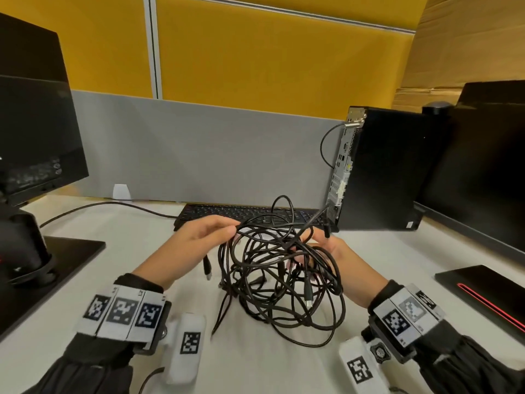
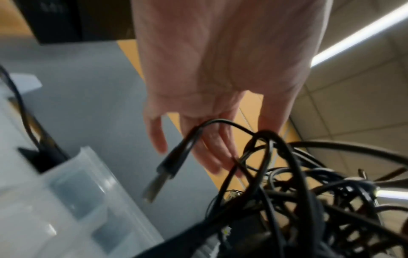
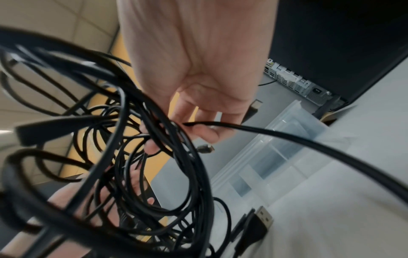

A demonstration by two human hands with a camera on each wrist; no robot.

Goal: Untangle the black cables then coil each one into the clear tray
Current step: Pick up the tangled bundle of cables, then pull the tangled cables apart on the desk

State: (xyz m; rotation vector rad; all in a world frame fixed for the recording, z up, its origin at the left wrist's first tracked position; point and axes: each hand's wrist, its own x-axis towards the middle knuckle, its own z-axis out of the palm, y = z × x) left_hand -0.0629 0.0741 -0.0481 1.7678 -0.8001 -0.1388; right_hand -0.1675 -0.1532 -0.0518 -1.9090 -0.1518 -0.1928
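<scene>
Cable tangle (image 1: 279, 275) hangs between both hands: left hand (image 1: 199, 237) pinches its left loops, right hand (image 1: 326, 248) grips strands; the plug (image 1: 207, 267) dangles left, nearest the left fingers.

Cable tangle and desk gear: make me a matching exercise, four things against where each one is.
Things:
1. cable tangle
2. keyboard
3. computer tower
4. clear tray

Places:
A. upright at the right end of the keyboard
B. flat against the grey divider, behind the hands
C. held up between the left hand and the right hand
D. on the white desk near the tower, seen from the wrist views only

Pairs: 1-C, 2-B, 3-A, 4-D
</scene>
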